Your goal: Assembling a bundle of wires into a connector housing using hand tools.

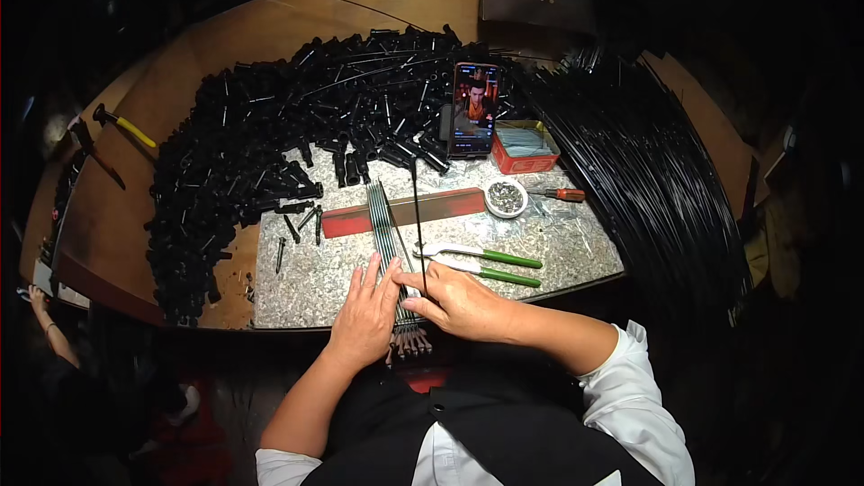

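Note:
A bundle of several thin metal rods (385, 220) lies lengthwise on a speckled stone slab (315, 274), its tipped ends sticking out over the near edge. My left hand (366, 310) lies flat on the near part of the bundle, fingers spread. My right hand (454, 300) rests beside it and pinches a single dark rod (418, 216) that runs away from me across the slab.
A big heap of black tube parts (261, 144) covers the wooden table's left and back. A propped phone (474, 108), a red box (525, 148), a bowl of small metal pieces (506, 198), a red-handled screwdriver (558, 193), green-handled pliers (490, 263), and stacked black hoops (648, 162) are at right.

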Tool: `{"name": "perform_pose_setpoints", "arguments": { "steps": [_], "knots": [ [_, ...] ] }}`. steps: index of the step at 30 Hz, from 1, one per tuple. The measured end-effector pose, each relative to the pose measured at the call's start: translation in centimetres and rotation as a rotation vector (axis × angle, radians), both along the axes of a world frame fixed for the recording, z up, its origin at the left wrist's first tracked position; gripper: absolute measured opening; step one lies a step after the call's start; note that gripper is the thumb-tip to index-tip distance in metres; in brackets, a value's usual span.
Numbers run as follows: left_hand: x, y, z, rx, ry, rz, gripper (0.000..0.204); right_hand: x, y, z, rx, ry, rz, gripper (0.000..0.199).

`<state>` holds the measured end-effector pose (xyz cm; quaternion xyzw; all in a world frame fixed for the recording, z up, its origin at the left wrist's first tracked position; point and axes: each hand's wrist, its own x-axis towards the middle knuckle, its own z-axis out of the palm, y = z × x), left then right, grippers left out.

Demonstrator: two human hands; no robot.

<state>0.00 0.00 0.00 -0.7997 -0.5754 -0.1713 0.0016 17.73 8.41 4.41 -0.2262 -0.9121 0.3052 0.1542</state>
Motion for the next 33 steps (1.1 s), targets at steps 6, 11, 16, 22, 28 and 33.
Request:
{"name": "perform_pose_setpoints", "arguments": {
  "steps": [6,11,16,22,28,33],
  "knots": [
    [0.2,0.2,-0.3,0.016,0.021,0.004,0.055,0.8,-0.1,-0.5,0.002,0.107,0.012,0.039],
    [-0.2,0.3,-1.0,0.095,0.086,-0.012,0.088,0.7,-0.7,-0.4,-0.081,0.184,-0.017,0.034],
    [0.1,0.0,0.3,0.015,0.004,-0.017,0.057,0.6,-1.0,0.0,-0.083,0.182,0.054,0.03],
    [0.1,0.1,0.5,0.001,0.002,-0.035,0.057,0.5,-1.1,-0.7,-0.078,0.3,0.127,0.029],
    [0.0,0.0,0.5,0.009,0.039,-0.034,0.056,0.8,-1.1,-0.4,-0.185,0.231,0.228,0.035],
    [0.1,0.0,0.7,0.045,-0.01,-0.052,0.055,1.9,-0.3,1.2,-0.22,0.155,0.283,0.043]
  ]
}}
